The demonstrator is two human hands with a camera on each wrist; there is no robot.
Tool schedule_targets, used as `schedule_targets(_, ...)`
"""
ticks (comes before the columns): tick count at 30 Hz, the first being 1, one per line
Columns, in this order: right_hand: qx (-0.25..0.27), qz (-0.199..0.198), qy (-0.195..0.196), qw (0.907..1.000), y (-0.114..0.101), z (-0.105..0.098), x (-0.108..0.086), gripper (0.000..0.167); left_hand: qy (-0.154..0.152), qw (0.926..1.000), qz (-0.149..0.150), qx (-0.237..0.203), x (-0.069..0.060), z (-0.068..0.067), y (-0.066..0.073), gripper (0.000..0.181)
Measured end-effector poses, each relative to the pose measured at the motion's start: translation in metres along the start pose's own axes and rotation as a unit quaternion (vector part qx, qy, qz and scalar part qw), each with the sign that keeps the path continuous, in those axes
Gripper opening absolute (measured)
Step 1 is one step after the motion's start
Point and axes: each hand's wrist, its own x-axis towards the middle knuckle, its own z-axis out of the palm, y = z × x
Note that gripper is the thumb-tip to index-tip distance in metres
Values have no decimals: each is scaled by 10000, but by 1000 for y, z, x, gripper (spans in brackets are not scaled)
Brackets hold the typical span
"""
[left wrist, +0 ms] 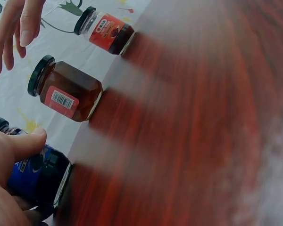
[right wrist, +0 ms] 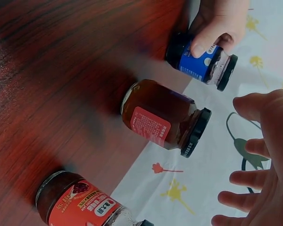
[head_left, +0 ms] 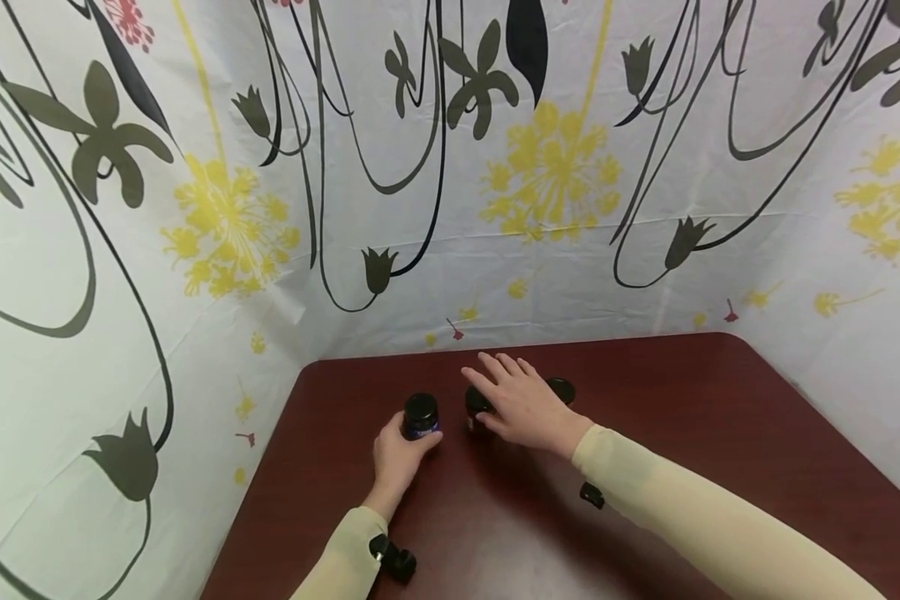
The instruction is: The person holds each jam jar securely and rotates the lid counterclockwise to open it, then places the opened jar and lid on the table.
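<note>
My left hand point(head_left: 401, 458) grips a blue-labelled jar point(head_left: 421, 417) with a black lid, which stands upright; in the left wrist view the thumb lies across the blue jar point(left wrist: 37, 176). Beside it stands a jar of brown contents point(right wrist: 155, 113) with a pink-red label and a dark lid. My right hand point(head_left: 528, 408) is spread above that middle jar point(head_left: 477, 402), and in the right wrist view the fingers of the right hand point(right wrist: 269, 165) are apart, holding nothing. A third jar, red-labelled point(left wrist: 106, 32), stands at the right end, partly behind the right hand in the head view.
The dark red wooden table point(head_left: 450, 525) meets a patterned white cloth point(head_left: 435, 208) at its far edge and left side. Both sleeves carry small black wrist devices, one at the left wrist point(head_left: 393, 557) and one under the right forearm point(head_left: 592, 495).
</note>
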Motion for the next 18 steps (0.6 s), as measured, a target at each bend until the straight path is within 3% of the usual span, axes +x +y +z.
schedule_targets(5, 68, -19, 18, 10000, -2, -2, 4, 79, -41, 9999, 106, -35, 0, -4, 0, 54)
schedule_targets(18, 981, 160, 153, 9949, -3, -3, 6, 74, -183, 9984, 515, -120, -8, -11, 13, 57)
